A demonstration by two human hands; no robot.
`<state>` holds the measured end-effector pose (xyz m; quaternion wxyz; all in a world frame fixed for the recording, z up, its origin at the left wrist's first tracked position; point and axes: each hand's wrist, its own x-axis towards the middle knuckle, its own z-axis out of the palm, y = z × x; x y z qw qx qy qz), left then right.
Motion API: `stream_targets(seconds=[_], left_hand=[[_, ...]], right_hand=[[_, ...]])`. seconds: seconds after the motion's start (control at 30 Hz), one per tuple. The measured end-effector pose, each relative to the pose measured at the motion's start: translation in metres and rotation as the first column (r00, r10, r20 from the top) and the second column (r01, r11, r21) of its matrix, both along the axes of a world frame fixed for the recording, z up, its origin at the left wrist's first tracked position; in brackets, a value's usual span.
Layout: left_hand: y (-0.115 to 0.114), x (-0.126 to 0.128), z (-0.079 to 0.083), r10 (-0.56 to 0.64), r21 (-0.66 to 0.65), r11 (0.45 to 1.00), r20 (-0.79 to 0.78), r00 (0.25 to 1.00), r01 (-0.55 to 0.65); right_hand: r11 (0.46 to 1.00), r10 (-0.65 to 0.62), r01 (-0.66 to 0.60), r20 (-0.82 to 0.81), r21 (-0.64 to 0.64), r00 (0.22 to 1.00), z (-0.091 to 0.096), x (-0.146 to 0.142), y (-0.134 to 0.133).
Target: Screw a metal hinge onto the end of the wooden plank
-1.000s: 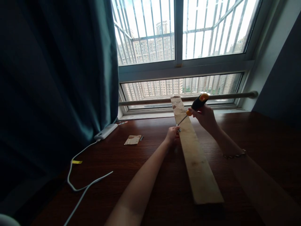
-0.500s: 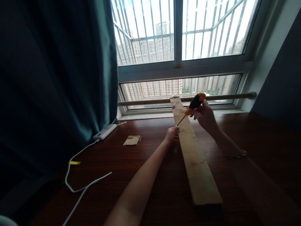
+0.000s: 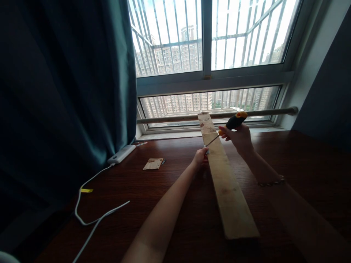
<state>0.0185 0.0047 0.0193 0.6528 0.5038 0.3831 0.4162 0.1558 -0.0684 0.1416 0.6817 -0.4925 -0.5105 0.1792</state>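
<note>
Centrally: one long wooden plank (image 3: 230, 197), pale, with darker marks toward its far end, lying lengthwise on a red-brown table (image 3: 279, 153) and pointing toward the window (image 3: 170, 87).

At the plank's left edge, beyond its middle: one small metal piece (image 3: 207, 151), details too small to tell. One left hand (image 3: 200, 157), beside that same edge, thumb and fingertips closed on the metal piece, other fingers partly hidden.

Above the plank, slanting from its right side down to its left edge: one screwdriver (image 3: 236, 120), black-and-yellow handle, slim metal shaft, tip near the left thumb; exact contact cannot be told. One right hand (image 3: 242, 140), right of the plank, fingers wrapped around the handle; bracelet (image 3: 270, 182) at the wrist.

Left of the plank, well apart: one thin square wood piece (image 3: 153, 164), with small screws (image 3: 163, 162) just beside it. Farther left of the plank: one white device (image 3: 122, 154), one white cable (image 3: 77, 204) with yellow tag (image 3: 87, 190), one blue-green curtain (image 3: 82, 73).

Past the plank's far end: one horizontal rail (image 3: 170, 119).
</note>
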Motion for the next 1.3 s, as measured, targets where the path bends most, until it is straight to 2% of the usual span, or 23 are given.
stream_targets(seconds=[0.17, 0.3, 0.37, 0.43, 0.53, 0.63, 0.7, 0.8, 0.93, 1.07, 1.17, 1.3], left_hand=[[-0.002, 0.002, 0.002, 0.016, 0.008, 1.0, 0.02, 1.0, -0.016], [-0.004, 0.003, 0.001, 0.014, 0.009, 1.0, 0.052, 0.999, -0.015], [-0.004, 0.003, 0.0, 0.016, 0.008, 1.0, 0.061, 0.998, -0.017], [-0.003, 0.003, 0.0, 0.025, 0.007, 1.0, 0.067, 0.997, -0.025], [-0.002, 0.002, -0.001, 0.035, 0.004, 0.999, 0.069, 0.997, -0.035], [-0.001, 0.002, -0.003, 0.034, 0.0, 0.999, 0.062, 0.997, -0.034], [0.0, 0.002, -0.003, 0.038, -0.002, 0.999, 0.054, 0.998, -0.038], [0.002, 0.001, -0.003, 0.049, -0.001, 0.999, 0.04, 0.998, -0.049], [0.001, 0.0, -0.002, 0.057, 0.014, 0.998, 0.033, 0.998, -0.057], [0.0, 0.0, -0.001, 0.059, 0.029, 0.998, 0.043, 0.997, -0.061], [-0.001, 0.0, -0.001, 0.057, 0.037, 0.998, 0.061, 0.997, -0.06], [-0.001, 0.001, -0.001, 0.059, 0.046, 0.997, 0.076, 0.995, -0.063]], right_hand=[[0.976, 0.216, -0.219, -0.16, 0.002, 0.963, 0.012, -0.003, -0.01], [0.965, 0.261, -0.259, -0.153, 0.032, 0.953, 0.013, -0.004, -0.012], [0.983, 0.181, -0.179, -0.077, 0.032, 0.98, 0.009, -0.003, -0.009], [0.999, 0.022, -0.023, 0.035, 0.033, 0.999, 0.005, -0.001, -0.006], [0.981, -0.193, 0.191, 0.18, 0.026, 0.965, 0.0, 0.001, -0.003], [0.967, -0.25, 0.255, 0.193, 0.0, 0.949, -0.003, 0.003, -0.001], [0.979, -0.194, 0.199, 0.113, -0.036, 0.975, -0.002, 0.003, 0.0], [0.996, -0.04, 0.034, -0.068, -0.081, 0.997, 0.003, 0.002, -0.001], [0.986, 0.128, -0.147, -0.222, -0.073, 0.967, 0.012, -0.002, -0.01], [0.949, 0.301, -0.316, -0.295, -0.003, 0.907, 0.017, -0.003, -0.016], [0.956, 0.28, -0.294, -0.277, -0.009, 0.919, 0.015, -0.002, -0.015], [0.997, 0.068, -0.07, -0.091, -0.029, 0.994, 0.009, -0.001, -0.008]])
